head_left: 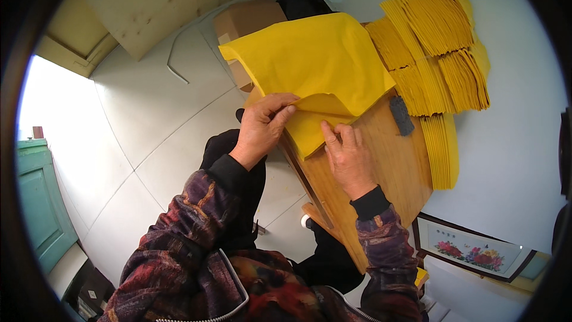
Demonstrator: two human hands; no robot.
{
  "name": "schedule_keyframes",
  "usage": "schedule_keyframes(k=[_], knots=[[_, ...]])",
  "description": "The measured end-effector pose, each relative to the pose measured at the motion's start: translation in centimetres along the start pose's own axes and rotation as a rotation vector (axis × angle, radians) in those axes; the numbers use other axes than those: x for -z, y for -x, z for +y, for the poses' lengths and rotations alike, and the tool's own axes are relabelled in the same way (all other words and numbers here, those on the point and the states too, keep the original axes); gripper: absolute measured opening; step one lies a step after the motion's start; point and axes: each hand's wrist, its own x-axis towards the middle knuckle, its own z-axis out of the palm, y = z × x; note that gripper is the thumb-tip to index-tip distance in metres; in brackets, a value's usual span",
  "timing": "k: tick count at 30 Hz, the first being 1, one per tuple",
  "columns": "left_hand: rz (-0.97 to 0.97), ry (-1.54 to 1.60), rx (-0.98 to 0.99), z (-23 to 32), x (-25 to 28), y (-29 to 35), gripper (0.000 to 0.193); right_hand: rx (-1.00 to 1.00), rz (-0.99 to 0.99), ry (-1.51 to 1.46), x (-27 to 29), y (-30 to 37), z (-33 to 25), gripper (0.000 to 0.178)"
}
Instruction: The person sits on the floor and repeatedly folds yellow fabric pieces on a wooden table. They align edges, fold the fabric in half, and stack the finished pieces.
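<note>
A yellow felt-like cloth (316, 53) lies across the wooden table top, its near part in two layers with the upper one lifted in a wavy edge. My left hand (263, 124) pinches that upper layer between thumb and fingers at the cloth's left side. Over the lower layer, my right hand (348, 156) rests with the index finger stretched out and touching the cloth; nothing shows in its grasp. A gap shows between the layers, between my two hands.
Tall stacks of folded yellow cloth (438, 24) stand along the table's (381, 173) far right edge, against the wall. A dark grey block (401, 115) lies beside them. Behind the cloth is a cardboard box (245, 19). A framed flower picture (471, 250) leans at the lower right.
</note>
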Motion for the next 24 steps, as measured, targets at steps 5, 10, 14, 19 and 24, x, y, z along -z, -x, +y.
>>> schedule_keyframes(k=[5, 10, 14, 19, 24], knots=[[0.032, -0.097, -0.079, -0.3, 0.2, 0.1, 0.016, -0.009, 0.099, -0.301, -0.2, 0.3, 1.1, 0.049], [-0.021, -0.060, -0.044, 0.1, 0.3, -0.3, 0.014, -0.425, 0.283, -0.104, 0.1, 2.2, 8.2, 0.042], [-0.052, -0.120, -0.189, 0.5, 0.4, -0.5, 0.014, -0.719, 0.278, 0.130, -1.1, 3.3, 13.5, 0.043], [-0.008, -0.214, -0.091, 1.2, 0.2, -0.3, 0.015, -0.860, 0.070, 0.238, -4.0, 3.3, 15.3, 0.038], [-0.041, -0.178, 0.033, 1.4, 0.4, -1.1, 0.020, -0.862, 0.027, 0.033, -2.1, 3.3, 15.8, 0.032]])
